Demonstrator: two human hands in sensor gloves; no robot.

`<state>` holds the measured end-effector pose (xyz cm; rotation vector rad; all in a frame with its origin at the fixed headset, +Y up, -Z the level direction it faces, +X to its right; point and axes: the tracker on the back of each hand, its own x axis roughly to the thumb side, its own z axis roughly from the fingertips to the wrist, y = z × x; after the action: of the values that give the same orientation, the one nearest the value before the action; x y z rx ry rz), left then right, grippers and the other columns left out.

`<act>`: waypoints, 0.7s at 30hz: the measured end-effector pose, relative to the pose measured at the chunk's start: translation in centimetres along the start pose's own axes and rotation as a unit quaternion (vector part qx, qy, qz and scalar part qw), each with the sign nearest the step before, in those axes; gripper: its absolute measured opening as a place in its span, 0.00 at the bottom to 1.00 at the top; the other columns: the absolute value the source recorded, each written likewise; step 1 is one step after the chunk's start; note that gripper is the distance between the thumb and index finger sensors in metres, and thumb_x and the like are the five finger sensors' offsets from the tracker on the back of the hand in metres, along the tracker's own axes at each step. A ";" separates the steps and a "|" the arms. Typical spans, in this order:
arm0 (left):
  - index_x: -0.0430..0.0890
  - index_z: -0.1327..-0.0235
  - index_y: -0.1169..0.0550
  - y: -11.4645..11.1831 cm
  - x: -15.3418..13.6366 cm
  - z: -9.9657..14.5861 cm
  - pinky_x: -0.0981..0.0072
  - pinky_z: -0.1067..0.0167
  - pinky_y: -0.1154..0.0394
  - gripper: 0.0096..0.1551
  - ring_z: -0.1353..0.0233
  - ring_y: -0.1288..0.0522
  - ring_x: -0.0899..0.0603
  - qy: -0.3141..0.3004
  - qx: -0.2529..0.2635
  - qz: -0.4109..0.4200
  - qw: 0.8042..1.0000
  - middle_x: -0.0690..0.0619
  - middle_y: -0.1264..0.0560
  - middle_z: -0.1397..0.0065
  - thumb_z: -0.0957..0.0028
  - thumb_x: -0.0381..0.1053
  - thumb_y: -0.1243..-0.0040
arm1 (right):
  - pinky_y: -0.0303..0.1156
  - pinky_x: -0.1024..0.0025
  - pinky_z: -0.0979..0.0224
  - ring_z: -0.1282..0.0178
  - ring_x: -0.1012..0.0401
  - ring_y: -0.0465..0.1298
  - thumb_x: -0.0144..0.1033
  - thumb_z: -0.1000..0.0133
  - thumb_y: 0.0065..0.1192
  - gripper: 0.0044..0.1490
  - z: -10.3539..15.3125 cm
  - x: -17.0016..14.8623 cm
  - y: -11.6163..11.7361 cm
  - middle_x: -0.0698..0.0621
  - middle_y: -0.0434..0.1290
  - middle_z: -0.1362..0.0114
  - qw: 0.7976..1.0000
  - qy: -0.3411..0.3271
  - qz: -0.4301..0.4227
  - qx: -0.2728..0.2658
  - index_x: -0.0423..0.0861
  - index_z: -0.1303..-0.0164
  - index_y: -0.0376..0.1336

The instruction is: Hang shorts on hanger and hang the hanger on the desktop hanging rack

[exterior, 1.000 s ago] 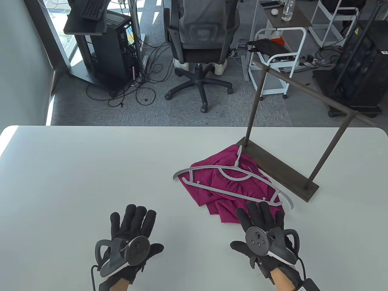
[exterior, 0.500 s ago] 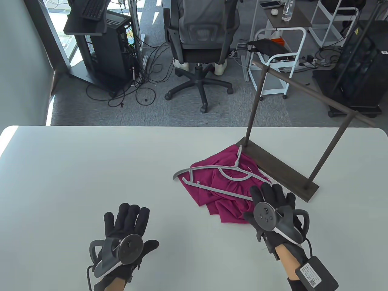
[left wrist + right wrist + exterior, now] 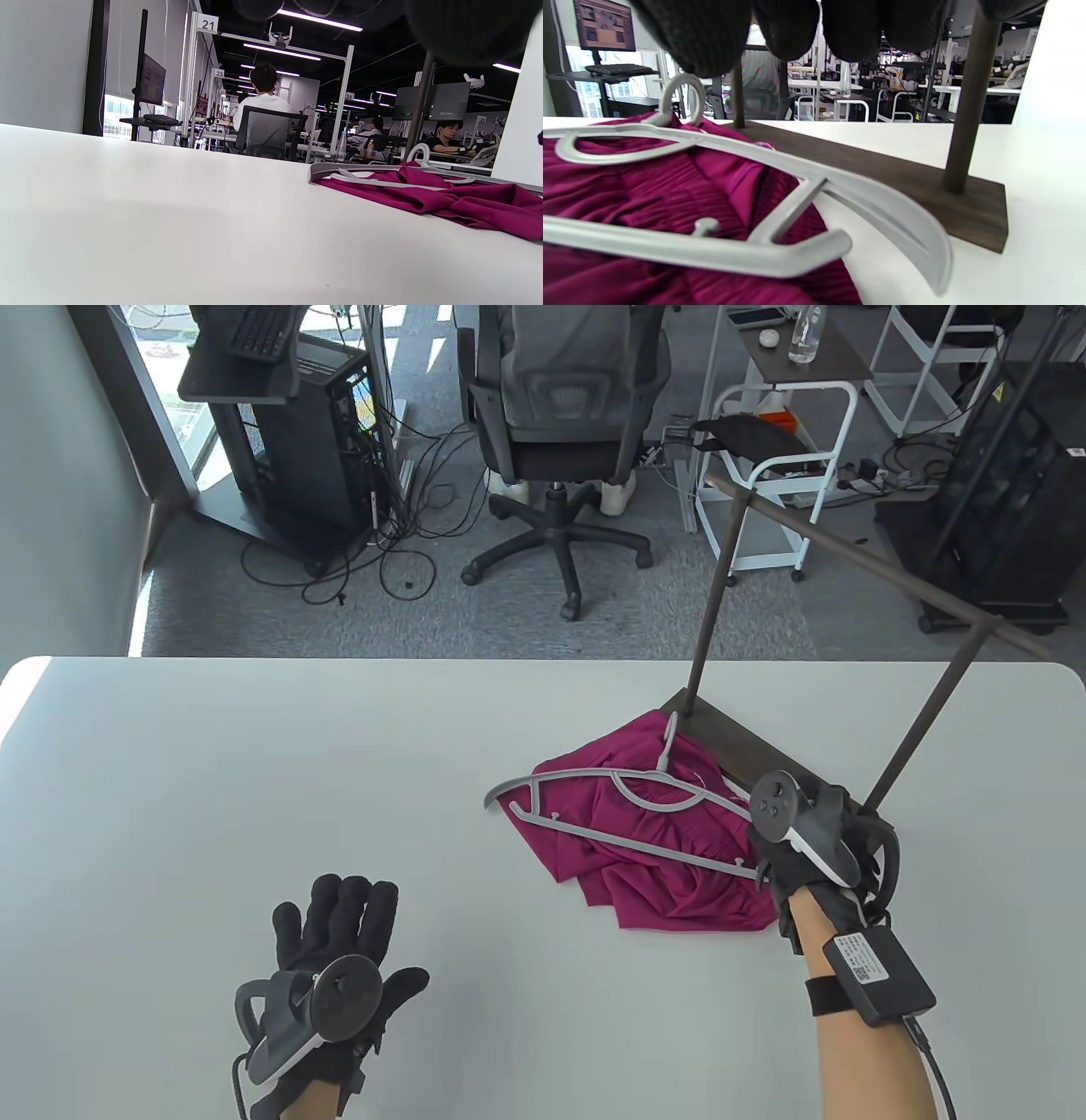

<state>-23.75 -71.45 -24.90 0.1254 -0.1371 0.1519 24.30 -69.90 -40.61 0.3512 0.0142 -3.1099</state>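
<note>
Crumpled magenta shorts (image 3: 662, 891) lie on the white table (image 3: 254, 780), their far corner against the rack's dark wooden base (image 3: 730, 746). A grey plastic hanger (image 3: 636, 842) lies flat on top of them, hook toward the rack. My right hand (image 3: 814, 836) hovers over the hanger's right end. In the right wrist view its fingertips (image 3: 797, 29) hang above the hanger (image 3: 882, 203) and shorts (image 3: 649, 182) and hold nothing. My left hand (image 3: 339, 950) lies flat on the table, far to the left, fingers straight. The left wrist view shows the shorts (image 3: 466, 203) low on the right.
The rack's top bar (image 3: 848, 551) runs slanting above the table's right side on two posts (image 3: 967, 106). Beyond the far edge stand an office chair (image 3: 560, 432), a white cart (image 3: 789, 475) and a computer stand (image 3: 280, 432).
My right hand has moved forward and right, from the near edge of the shorts to the hanger's right end beside the rack base. My left hand has slid slightly back and left.
</note>
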 end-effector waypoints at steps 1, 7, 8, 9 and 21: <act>0.56 0.20 0.48 0.0 0.0 0.0 0.29 0.27 0.59 0.60 0.14 0.55 0.36 0.001 0.000 0.000 1.000 0.48 0.51 0.16 0.65 0.75 0.41 | 0.60 0.25 0.29 0.24 0.37 0.62 0.52 0.50 0.66 0.43 -0.5 -0.1 0.6 0.41 0.61 0.19 1.000 0.007 -0.001 0.010 0.47 0.26 0.60; 0.56 0.20 0.48 0.1 -0.2 0.0 0.29 0.27 0.59 0.60 0.14 0.55 0.36 0.012 0.002 0.000 1.000 0.48 0.51 0.16 0.65 0.75 0.41 | 0.60 0.25 0.30 0.25 0.36 0.63 0.52 0.51 0.66 0.42 -2.9 -0.4 3.8 0.40 0.61 0.20 0.998 0.037 -0.006 0.055 0.46 0.28 0.62; 0.56 0.20 0.48 0.2 -0.2 0.1 0.29 0.27 0.59 0.60 0.14 0.55 0.36 0.014 0.002 -0.001 1.000 0.48 0.52 0.16 0.65 0.75 0.41 | 0.60 0.24 0.31 0.25 0.36 0.62 0.52 0.51 0.66 0.42 -3.3 -0.3 4.2 0.39 0.61 0.20 0.997 0.039 0.000 0.063 0.45 0.28 0.62; 0.56 0.20 0.48 0.2 -0.3 0.1 0.29 0.27 0.59 0.60 0.14 0.55 0.36 0.015 0.004 -0.001 1.000 0.48 0.51 0.16 0.65 0.75 0.41 | 0.60 0.24 0.31 0.25 0.36 0.62 0.53 0.51 0.65 0.42 -3.4 -0.2 4.5 0.39 0.61 0.20 0.997 0.040 0.005 0.067 0.45 0.28 0.62; 0.55 0.20 0.47 0.5 -1.2 0.0 0.29 0.27 0.59 0.60 0.14 0.55 0.36 0.034 0.009 0.004 0.999 0.48 0.52 0.16 0.65 0.75 0.42 | 0.62 0.26 0.32 0.26 0.37 0.64 0.49 0.50 0.64 0.35 -4.6 1.1 6.3 0.39 0.64 0.22 0.996 0.018 0.033 0.077 0.40 0.38 0.69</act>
<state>-25.04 -71.18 -25.00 0.1379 -0.0676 0.1653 24.37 -76.11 -45.36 0.4031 -0.2335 -3.0457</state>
